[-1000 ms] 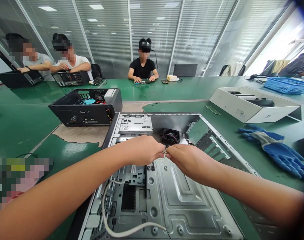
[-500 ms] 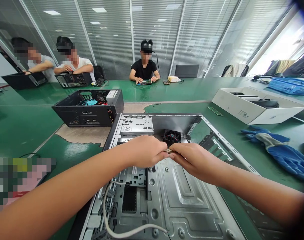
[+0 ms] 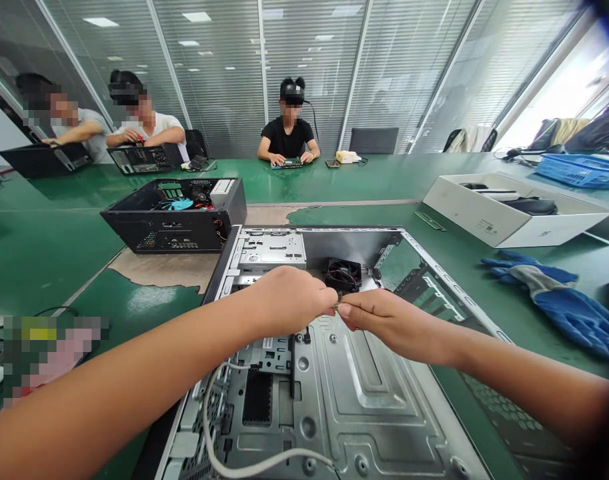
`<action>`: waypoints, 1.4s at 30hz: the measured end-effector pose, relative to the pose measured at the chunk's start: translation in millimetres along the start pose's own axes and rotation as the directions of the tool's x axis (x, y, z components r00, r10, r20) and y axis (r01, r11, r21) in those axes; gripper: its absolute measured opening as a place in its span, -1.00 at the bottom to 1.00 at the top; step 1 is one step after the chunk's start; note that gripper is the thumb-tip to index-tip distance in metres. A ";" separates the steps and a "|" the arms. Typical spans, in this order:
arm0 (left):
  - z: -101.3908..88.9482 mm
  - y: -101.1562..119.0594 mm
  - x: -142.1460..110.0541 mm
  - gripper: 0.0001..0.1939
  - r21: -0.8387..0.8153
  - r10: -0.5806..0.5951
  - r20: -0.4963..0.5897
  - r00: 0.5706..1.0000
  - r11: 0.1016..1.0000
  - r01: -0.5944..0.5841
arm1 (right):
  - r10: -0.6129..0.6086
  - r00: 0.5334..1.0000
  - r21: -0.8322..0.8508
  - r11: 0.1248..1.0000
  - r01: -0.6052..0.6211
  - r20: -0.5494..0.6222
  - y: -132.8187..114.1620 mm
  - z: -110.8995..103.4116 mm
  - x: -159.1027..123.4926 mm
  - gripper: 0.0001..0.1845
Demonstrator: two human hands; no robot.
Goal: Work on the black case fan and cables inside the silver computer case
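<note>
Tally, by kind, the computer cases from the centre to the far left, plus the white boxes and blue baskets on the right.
Computer cases: 4
White box: 1
Blue basket: 1
Total: 6

"The case [image 3: 329,373], low centre?"
"Bare metal — smooth, softly shiny, pressed into ridges."
"And the cable [image 3: 209,433], lower left?"
"Plastic-looking, fairly matt."
"The gloves [image 3: 567,303], right edge?"
"Cloth-like, matt."
"The table [image 3: 279,188]?"
"Glossy, upper middle — the tan patch [image 3: 157,268] at left looks dull."
</note>
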State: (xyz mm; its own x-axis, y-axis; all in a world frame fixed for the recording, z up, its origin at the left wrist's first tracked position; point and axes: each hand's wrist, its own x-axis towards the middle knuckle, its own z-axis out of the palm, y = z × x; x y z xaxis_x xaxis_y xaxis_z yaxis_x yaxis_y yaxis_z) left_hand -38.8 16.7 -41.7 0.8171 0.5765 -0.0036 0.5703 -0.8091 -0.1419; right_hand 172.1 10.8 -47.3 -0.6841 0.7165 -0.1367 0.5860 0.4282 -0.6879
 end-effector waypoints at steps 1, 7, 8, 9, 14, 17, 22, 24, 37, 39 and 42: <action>1.5 -0.2 -0.7 -0.91 0.025 0.023 -0.054 0.998 0.999 -0.022 | 0.006 1.000 0.076 0.997 -0.007 0.015 -0.2 -1.2 -0.1 -0.46; 2.6 0.1 -2.6 -0.85 0.087 0.033 -0.169 0.985 0.996 -0.018 | -0.005 1.000 0.153 0.988 0.007 -0.019 -1.0 -1.9 -1.6 -0.48; 1.0 0.5 -2.7 -0.81 0.053 0.012 -0.158 0.987 0.999 -0.004 | -0.011 0.998 0.095 0.995 0.016 -0.059 -1.2 -1.3 -2.1 -0.49; -1.0 0.9 -2.8 -0.76 0.004 -0.012 -0.143 0.990 1.000 0.013 | -0.021 0.994 0.025 0.999 0.024 -0.104 -1.2 -0.6 -2.8 -0.51; -12.3 0.7 -3.7 -0.67 -0.302 -0.066 -0.069 0.995 0.952 0.042 | -0.150 0.956 -0.301 0.951 0.071 -0.251 2.9 2.3 -6.1 -0.69; -14.6 -0.6 -2.3 -0.62 -0.397 -0.041 -0.003 0.999 0.917 0.036 | -0.217 0.947 -0.402 0.909 0.107 -0.237 6.7 3.4 -6.3 -0.65; -10.1 0.5 2.2 -0.64 -0.289 -0.067 0.142 0.988 0.951 0.106 | -0.070 0.989 -0.336 0.942 0.024 -0.126 6.7 3.9 -5.0 -0.55; -8.1 2.1 3.1 -0.68 -0.213 -0.069 0.154 0.986 0.972 0.101 | -0.012 0.998 -0.255 0.967 -0.005 -0.066 5.3 3.0 -4.2 -0.55; -6.7 1.0 1.9 -0.64 -0.197 -0.066 0.125 0.990 0.976 0.090 | -0.059 0.995 -0.203 0.978 0.041 -0.084 13.2 2.4 0.6 -0.58; -7.8 -0.2 3.2 -0.62 -0.241 -0.064 0.165 0.984 0.965 0.103 | -0.102 0.989 -0.256 0.964 0.071 -0.110 15.4 4.0 1.5 -0.60; -8.5 -1.0 5.1 -0.61 -0.244 -0.065 0.213 0.975 0.962 0.118 | -0.092 0.992 -0.260 0.963 0.066 -0.088 15.5 4.6 2.3 -0.57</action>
State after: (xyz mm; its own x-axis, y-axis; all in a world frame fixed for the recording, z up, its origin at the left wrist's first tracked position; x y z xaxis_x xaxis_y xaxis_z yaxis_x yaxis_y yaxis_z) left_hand -34.4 19.4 -33.1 0.7414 0.6391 -0.2046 0.6658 -0.7387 0.1049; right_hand 177.6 16.6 -61.5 -0.6941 0.7198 -0.0092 0.6321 0.6032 -0.4864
